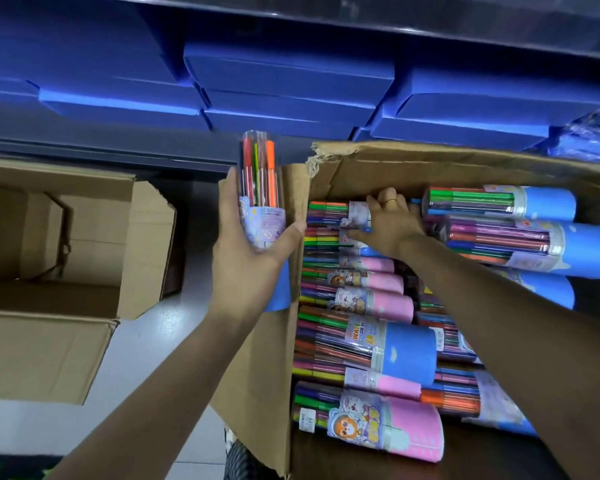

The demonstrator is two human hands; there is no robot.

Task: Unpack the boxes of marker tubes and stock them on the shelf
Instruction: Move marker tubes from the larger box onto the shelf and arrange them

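My left hand (pixel 248 261) grips a clear marker tube (pixel 260 181) with a blue cap, held upright over the left wall of the open cardboard box (pixel 465 164). The box is packed with several marker tubes lying on their sides, some with pink caps (pixel 392 303), some with blue caps (pixel 409 351). My right hand (pixel 388 226) reaches into the far left corner of the box and its fingers curl round a tube (pixel 355 211) lying there. A gold ring shows on that hand.
An empty open cardboard box (pixel 59 271) stands on the pale floor at the left. Stacked blue boxes (pixel 288 84) fill the shelf above, under a dark shelf edge (pixel 361 15). A narrow strip of floor lies between the two cartons.
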